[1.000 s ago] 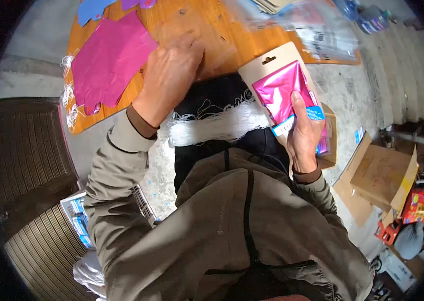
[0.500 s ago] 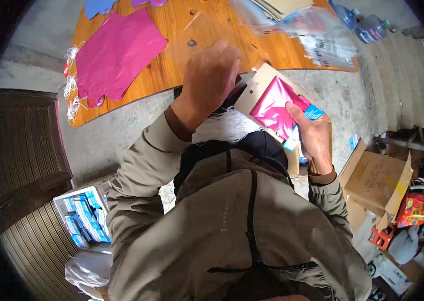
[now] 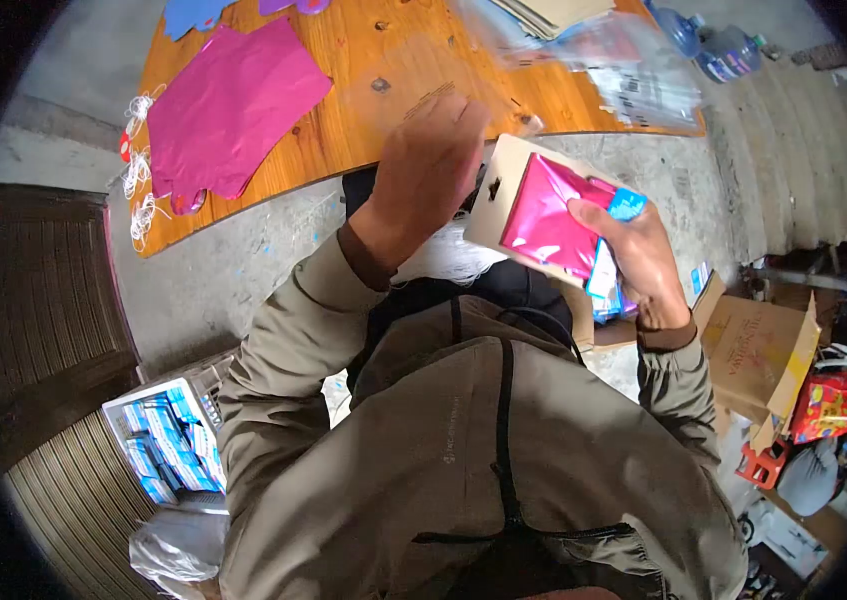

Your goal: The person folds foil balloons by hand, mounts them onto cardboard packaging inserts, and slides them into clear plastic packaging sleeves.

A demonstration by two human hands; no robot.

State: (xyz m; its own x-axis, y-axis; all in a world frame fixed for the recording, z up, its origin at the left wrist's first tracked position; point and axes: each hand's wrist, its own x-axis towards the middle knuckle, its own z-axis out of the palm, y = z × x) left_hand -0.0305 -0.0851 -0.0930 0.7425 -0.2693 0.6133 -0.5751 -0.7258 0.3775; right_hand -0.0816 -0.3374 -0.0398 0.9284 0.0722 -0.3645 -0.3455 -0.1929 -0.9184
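The right hand (image 3: 648, 255) is closed on one beige cardboard hang card (image 3: 488, 215), its thumb over the one flat, glossy magenta packet (image 3: 548, 225) lying on the card's face. Just beside them, the left hand (image 3: 433, 155) is curled near a clear plastic bag (image 3: 443, 88); I cannot tell whether it grips it. Left of that hand, the orange-brown wooden counter (image 3: 343, 140) carries one broad magenta sheet (image 3: 238, 110) and, farther out, three white string bundles (image 3: 138, 172).

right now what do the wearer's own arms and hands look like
The left hand and right hand are both ungloved. The arms wear long, loose, creased grey-brown sleeves, ending in darker brown cuffs at the wrists. I see no markings on the sleeves.
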